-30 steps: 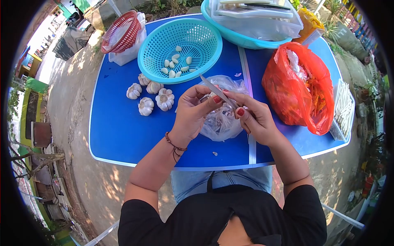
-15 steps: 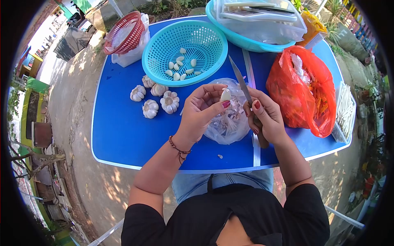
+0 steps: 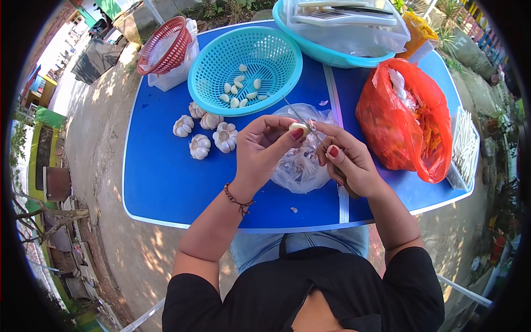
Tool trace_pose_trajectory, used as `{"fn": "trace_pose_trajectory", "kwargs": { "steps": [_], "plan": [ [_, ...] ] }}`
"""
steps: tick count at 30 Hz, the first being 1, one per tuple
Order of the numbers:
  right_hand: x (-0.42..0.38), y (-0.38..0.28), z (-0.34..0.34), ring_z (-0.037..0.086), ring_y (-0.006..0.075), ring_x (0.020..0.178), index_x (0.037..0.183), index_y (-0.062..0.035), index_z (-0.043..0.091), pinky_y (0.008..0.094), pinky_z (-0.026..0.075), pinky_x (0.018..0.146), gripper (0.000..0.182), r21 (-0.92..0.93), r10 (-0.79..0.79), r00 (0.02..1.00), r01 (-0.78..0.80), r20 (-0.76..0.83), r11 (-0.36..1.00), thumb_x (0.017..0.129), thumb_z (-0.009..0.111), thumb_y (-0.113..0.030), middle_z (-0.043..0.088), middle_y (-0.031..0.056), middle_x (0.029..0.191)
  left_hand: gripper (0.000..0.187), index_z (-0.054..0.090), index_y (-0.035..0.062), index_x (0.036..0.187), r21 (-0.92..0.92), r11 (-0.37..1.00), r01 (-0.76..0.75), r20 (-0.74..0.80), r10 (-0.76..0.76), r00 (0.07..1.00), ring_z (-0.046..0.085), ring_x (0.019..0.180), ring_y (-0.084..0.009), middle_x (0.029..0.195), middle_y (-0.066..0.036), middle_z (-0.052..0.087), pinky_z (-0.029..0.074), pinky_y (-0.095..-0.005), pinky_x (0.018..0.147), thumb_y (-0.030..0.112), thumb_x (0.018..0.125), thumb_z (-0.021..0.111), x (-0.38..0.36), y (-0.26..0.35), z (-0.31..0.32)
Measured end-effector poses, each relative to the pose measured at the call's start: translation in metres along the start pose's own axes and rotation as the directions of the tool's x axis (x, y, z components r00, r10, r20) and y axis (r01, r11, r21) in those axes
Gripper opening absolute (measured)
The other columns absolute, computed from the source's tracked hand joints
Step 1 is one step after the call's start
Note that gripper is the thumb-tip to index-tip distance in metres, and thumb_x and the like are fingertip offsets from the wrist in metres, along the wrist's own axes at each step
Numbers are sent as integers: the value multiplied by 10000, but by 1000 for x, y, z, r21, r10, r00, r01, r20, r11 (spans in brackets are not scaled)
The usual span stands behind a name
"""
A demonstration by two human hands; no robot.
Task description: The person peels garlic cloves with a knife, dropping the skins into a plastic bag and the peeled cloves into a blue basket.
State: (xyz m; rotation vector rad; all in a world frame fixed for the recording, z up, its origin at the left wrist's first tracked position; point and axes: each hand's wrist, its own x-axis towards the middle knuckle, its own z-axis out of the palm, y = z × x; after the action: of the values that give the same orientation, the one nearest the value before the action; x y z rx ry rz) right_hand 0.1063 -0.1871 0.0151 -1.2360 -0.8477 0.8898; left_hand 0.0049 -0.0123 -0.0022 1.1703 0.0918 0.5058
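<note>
Between the thumb and fingers of my left hand (image 3: 264, 145) is a pale garlic clove (image 3: 297, 128). My right hand (image 3: 349, 157) is closed round the handle of a knife (image 3: 303, 118), whose blade points up and left and lies against the clove's right end. Below both hands sits a clear plastic bag (image 3: 301, 174) with garlic skins in it. Peeled cloves (image 3: 234, 103) lie in the turquoise basket (image 3: 202, 63) beyond my left hand. Several whole garlic bulbs (image 3: 199, 146) rest on the blue table (image 3: 166, 191) to the left.
A red plastic bag (image 3: 381, 133) stands on the right, beside a container of white sticks (image 3: 466, 146). At the back, a turquoise basin (image 3: 326, 54) holds a clear plastic box (image 3: 354, 36). A red basket (image 3: 185, 41) sits at the back left.
The knife has swung from nearly upright to a flatter slant, and its blade has come onto the clove. My right hand has moved slightly left, and the clove has turned sideways.
</note>
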Motion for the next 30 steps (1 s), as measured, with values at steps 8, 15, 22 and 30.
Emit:
{"fn": "trace_pose_trajectory", "kwargs": {
  "steps": [8, 15, 22, 30],
  "plan": [
    [-1, -2, 6, 459, 50, 574, 1333, -65, 451, 195, 396, 522, 381, -191, -12, 996, -4, -83, 982, 971, 469, -182, 534, 23, 819, 129, 607, -36, 940, 26, 1000, -15, -22, 16, 1000, 672, 810, -152, 898, -130, 675, 574, -270, 725, 30, 843, 660, -2, -2, 0],
    [0, -9, 7, 550, 117, 829, 1308, -58, 473, 264, 453, 677, 370, -259, -76, 996, 63, -42, 964, 953, 501, -157, 610, 65, 948, 136, 612, -21, 934, 95, 991, -90, 17, 89, 996, 652, 844, -122, 915, -97, 670, 547, -241, 755, -7, 818, 681, -7, -5, 1],
    [-4, -6, 6, 514, 59, 657, 1238, -36, 525, 213, 405, 544, 317, -107, -37, 995, 28, -89, 994, 960, 504, -188, 585, 69, 867, 147, 630, -28, 965, 33, 998, -47, 34, 46, 998, 653, 844, -132, 922, -106, 670, 546, -240, 758, -16, 824, 669, -7, -7, 3],
    [0, 0, -5, 437, 60, 405, 1098, -25, 557, 180, 335, 361, 258, 465, 48, 998, -64, 46, 883, 965, 490, -236, 530, 76, 751, 264, 606, -44, 1114, -89, 980, 176, 121, -165, 979, 660, 932, -200, 1027, -158, 654, 565, -286, 805, 22, 860, 631, -4, -1, -3]
  ]
}}
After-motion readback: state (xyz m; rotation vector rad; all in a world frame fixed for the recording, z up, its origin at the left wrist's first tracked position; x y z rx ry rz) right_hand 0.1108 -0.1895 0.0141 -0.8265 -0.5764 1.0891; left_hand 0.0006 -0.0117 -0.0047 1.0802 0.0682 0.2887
